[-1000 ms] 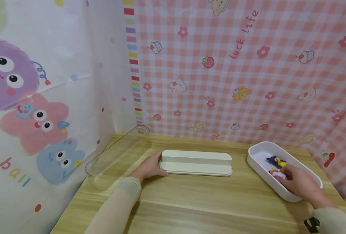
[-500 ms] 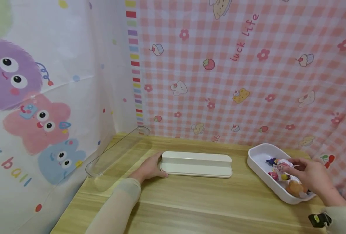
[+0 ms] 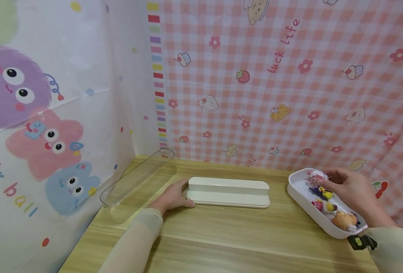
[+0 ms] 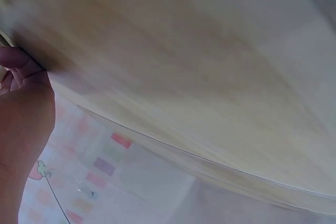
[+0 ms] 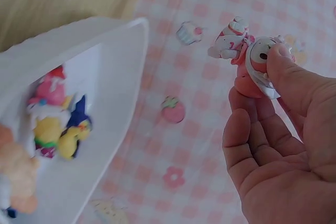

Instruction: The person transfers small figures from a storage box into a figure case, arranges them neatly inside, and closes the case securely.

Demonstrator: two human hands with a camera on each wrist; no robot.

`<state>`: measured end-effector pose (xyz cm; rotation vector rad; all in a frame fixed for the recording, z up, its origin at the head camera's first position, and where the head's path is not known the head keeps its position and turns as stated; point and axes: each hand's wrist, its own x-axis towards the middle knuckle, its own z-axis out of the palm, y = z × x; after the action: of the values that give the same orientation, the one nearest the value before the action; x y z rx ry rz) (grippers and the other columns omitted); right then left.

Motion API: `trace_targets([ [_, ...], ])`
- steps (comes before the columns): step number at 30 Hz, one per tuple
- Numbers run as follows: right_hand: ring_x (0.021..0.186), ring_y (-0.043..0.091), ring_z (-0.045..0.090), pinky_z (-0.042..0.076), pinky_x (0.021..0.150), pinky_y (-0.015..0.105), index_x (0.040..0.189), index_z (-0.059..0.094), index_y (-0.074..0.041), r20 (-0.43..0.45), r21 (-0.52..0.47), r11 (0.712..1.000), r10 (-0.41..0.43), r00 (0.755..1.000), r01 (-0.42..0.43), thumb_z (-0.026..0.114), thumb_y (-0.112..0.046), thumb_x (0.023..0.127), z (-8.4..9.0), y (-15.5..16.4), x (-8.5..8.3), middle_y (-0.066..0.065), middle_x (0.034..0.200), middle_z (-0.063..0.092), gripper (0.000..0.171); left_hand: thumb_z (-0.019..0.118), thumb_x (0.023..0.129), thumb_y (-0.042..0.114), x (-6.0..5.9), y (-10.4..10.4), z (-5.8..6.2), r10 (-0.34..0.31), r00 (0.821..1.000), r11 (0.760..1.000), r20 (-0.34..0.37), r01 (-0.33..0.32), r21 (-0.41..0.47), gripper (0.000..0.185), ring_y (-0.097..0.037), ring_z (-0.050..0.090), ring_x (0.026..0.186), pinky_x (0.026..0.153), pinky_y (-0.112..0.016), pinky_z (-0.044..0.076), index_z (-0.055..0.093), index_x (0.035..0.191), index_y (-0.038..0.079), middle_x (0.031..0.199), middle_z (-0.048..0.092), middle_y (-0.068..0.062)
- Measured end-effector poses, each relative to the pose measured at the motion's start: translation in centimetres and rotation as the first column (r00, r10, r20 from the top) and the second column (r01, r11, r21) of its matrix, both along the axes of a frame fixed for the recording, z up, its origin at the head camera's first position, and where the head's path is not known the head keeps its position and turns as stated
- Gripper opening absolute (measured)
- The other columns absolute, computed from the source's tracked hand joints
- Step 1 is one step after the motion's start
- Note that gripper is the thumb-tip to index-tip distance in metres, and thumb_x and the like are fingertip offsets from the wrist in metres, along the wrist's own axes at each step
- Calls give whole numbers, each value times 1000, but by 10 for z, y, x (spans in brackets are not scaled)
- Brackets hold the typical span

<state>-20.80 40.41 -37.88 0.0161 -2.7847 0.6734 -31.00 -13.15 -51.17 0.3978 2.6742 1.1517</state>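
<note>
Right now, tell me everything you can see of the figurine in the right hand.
The figurine is small, pink and white, with a smooth surface that looks like plastic. One end is white with pinkish-red markings; next to it are a rounded pale part with a dark spot, a pink body and white trim. The right hand pinches it, the thumb covering part of it. It is held apart from the white tray, and only the hand appears to touch it. Finer details are unclear.
</note>
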Motion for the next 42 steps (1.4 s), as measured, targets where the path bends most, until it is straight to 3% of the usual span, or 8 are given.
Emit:
trace_targets([
  [4,91,3,66,52,67,19,131,72,-7,40,-23,1000,15,999,-14,73,-52,100,10,-12,-4,20,118,79,55,99,77,27,-1,-1,-1,-6,1000,1000,-10,6,-12,96,-37,46,154,129,-53,37,50,156,4,161,54,-18],
  [10,86,-6,65,56,67,19,133,71,-4,49,-97,992,89,995,-84,74,-47,101,18,-31,-10,20,117,78,55,99,77,27,0,-2,0,-10,999,1000,-32,10,-8,95,-37,48,152,129,-52,37,51,154,-1,158,57,-19],
  [16,96,13,72,57,68,19,135,70,-6,69,-96,992,90,994,-83,72,-51,101,23,-46,-14,20,121,77,57,99,77,25,2,-4,1,-11,999,1000,-32,12,8,94,-38,48,152,129,-53,36,51,154,-1,157,57,-20],
  [23,82,-13,61,57,65,20,129,73,-4,-16,-106,986,127,992,-128,78,-39,99,23,-59,-18,18,112,80,46,99,76,26,3,-6,-1,-8,999,1000,-42,8,3,93,-38,49,151,128,-54,37,53,153,-1,156,58,-19],
  [27,81,-13,61,57,65,18,127,74,-1,-43,-102,985,138,989,-142,81,-33,97,22,-65,-22,19,109,80,44,100,76,25,2,-8,-3,-6,999,1000,-43,6,7,93,-38,49,151,128,-54,37,53,152,-2,156,58,-20],
  [35,87,1,66,58,68,20,127,73,-2,0,-127,980,154,988,-153,81,-36,97,21,-74,-27,18,112,78,46,100,76,24,1,-8,-6,-10,999,999,-39,11,32,93,-38,48,152,128,-52,37,52,152,-3,157,57,-21],
  [42,80,-6,66,58,66,21,122,76,-5,-39,-124,974,187,982,-190,82,-30,97,22,-81,-29,13,104,81,36,98,78,24,0,-3,-4,-26,999,999,-30,27,28,94,-38,46,153,129,-53,36,50,155,-2,159,55,-21],
])
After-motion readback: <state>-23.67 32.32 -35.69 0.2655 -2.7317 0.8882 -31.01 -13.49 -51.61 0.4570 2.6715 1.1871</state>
